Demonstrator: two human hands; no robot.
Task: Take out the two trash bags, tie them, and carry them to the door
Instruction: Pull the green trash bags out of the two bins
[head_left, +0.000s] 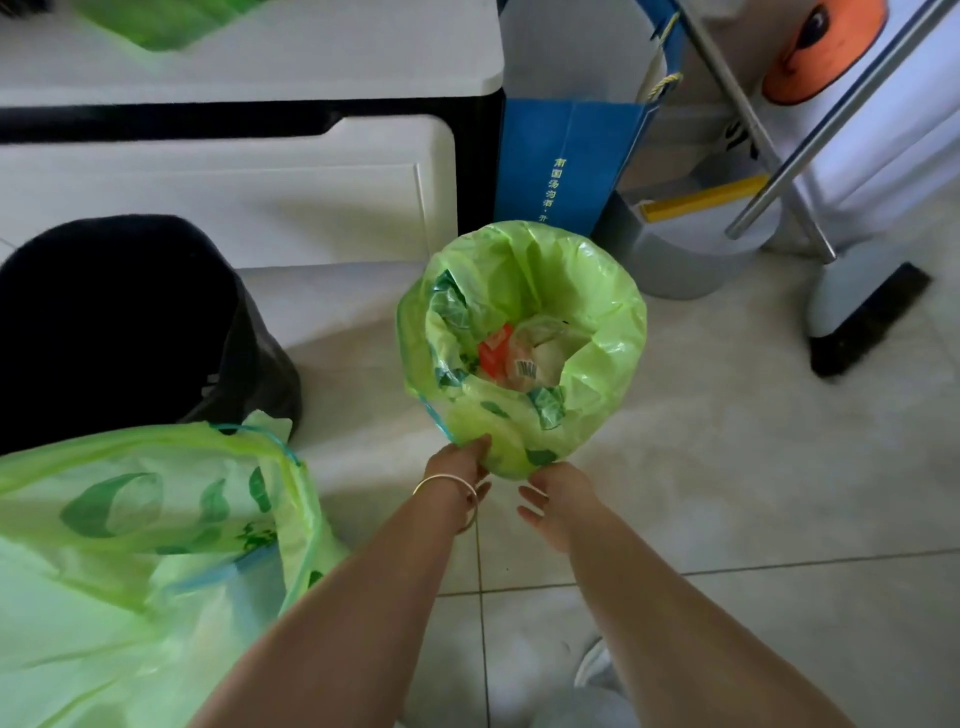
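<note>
A light green trash bag (597, 322) lines a small round bin on the floor, its mouth wide open with an orange wrapper and paper waste inside. My left hand (460, 465), with a thin bangle on the wrist, pinches the bag's near rim beside its blue drawstring. My right hand (553, 499) sits just below the same rim, fingers spread, holding nothing that I can see. A second green bag (130, 551) with leaf prints and a blue drawstring lies out of its bin at the lower left.
A black bin (119, 322) stands at the left, in front of a white cabinet (234, 192). Behind the small bin are a blue paper bag (561, 166), a grey bin (685, 260), metal poles and a broom head (867, 317). The floor is pale tile.
</note>
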